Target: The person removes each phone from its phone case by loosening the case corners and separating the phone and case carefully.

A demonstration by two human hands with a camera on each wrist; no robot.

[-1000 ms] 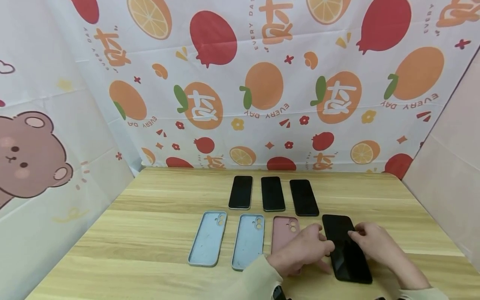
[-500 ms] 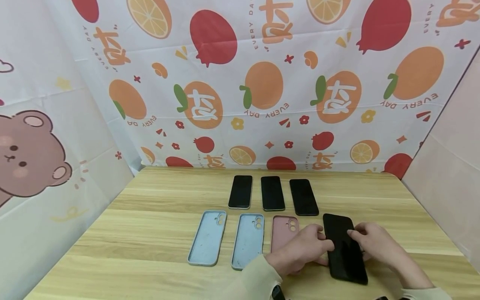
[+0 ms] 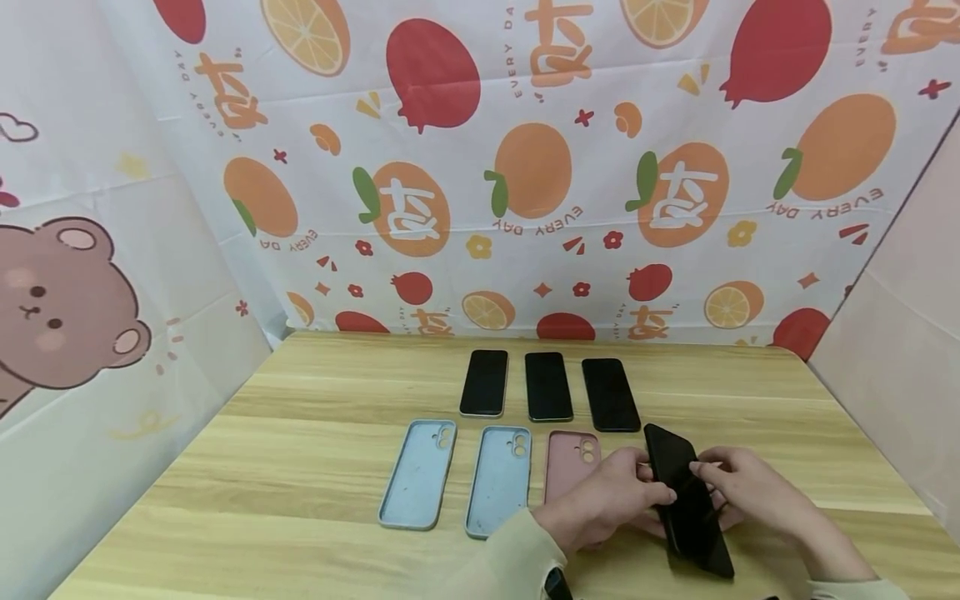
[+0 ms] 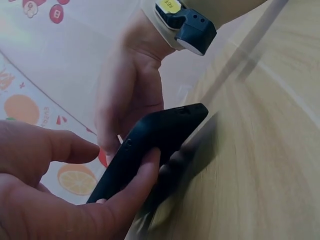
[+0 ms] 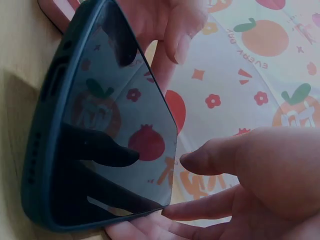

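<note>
A black smartphone in a dark case (image 3: 684, 500) is held between both hands, tilted with its left side raised off the wooden table (image 3: 315, 467). My left hand (image 3: 603, 502) grips its left edge; in the left wrist view a finger lies against the case's back. At the opposite edge, my right hand (image 3: 757, 492) holds the phone with fingertips under the side and thumb at the screen edge. The dark glass (image 5: 110, 100) mirrors the fruit print and fingers. Just left of it lies a pink phone case (image 3: 567, 467), partly hidden by my left hand.
Two light blue phone cases (image 3: 420, 475) (image 3: 498, 479) lie inner side up, left of the pink one. Behind them rest three black-screened phones (image 3: 484, 383) (image 3: 549, 386) (image 3: 611, 394) in a row. A fruit-print cloth (image 3: 480, 208) hangs along the table's far edge.
The phone has gone from lying nearly flat to tilting, its left side raised and its near end swung slightly left. Both hands have stayed at its sides. The other phones and cases stay put.
</note>
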